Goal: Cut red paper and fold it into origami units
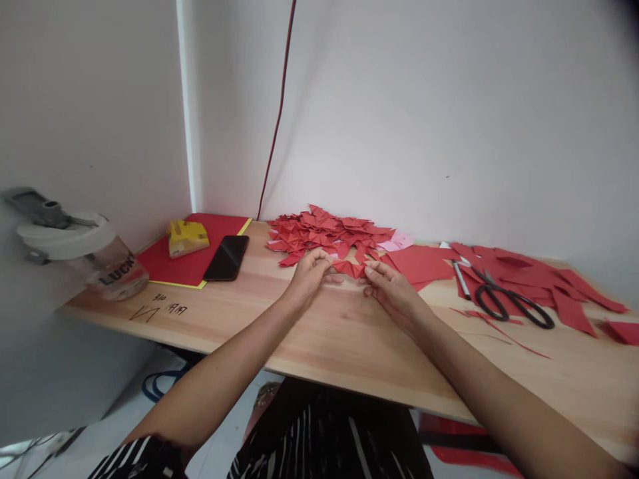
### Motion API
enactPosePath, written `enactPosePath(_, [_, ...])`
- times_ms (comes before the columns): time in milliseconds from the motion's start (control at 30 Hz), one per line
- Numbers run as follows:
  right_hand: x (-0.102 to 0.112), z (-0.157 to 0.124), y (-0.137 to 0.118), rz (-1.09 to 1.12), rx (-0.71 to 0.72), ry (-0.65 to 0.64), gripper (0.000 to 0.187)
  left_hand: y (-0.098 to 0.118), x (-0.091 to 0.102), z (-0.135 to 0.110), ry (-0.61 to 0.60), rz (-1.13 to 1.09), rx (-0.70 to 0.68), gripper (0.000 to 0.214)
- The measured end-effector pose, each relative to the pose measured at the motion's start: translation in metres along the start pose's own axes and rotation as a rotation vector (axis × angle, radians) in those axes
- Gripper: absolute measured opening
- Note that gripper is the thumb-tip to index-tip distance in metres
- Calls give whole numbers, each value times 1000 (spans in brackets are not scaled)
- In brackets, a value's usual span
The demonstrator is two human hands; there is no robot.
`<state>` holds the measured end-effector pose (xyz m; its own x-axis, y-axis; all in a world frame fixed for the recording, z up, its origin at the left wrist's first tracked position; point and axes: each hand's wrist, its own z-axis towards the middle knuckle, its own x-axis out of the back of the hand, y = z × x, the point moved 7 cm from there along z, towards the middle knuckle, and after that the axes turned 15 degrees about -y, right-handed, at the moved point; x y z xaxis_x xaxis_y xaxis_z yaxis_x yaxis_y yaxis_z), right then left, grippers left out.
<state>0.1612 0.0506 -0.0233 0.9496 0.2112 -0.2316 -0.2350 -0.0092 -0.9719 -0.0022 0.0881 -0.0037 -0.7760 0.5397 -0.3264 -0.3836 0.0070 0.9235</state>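
Observation:
My left hand [310, 271] and my right hand [389, 285] rest on the wooden table [319, 339], both pinching a small folded red paper piece [351, 267] between their fingertips. The left fingers grip its left end, the right fingers its right end. Just behind it lies a pile of several folded red paper pieces [327, 233] against the wall. Both forearms reach in from the bottom of the view.
Black scissors [514, 303] and a pen [460, 279] lie among red paper sheets and scraps [539, 279] at the right. A black phone [226, 258] and a yellow pack [186, 237] sit on a red sheet at the left, beside a clear jar [94, 256].

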Motion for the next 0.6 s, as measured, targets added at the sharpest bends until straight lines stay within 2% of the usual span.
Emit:
enactPosePath(300, [11,0,3,-123,-2,23,39,7,5,-2,59,38,-21,19])
enactPosePath(600, [15,-1,-11,-324,9,63,40,6,9,-2,99,56,-27,16])
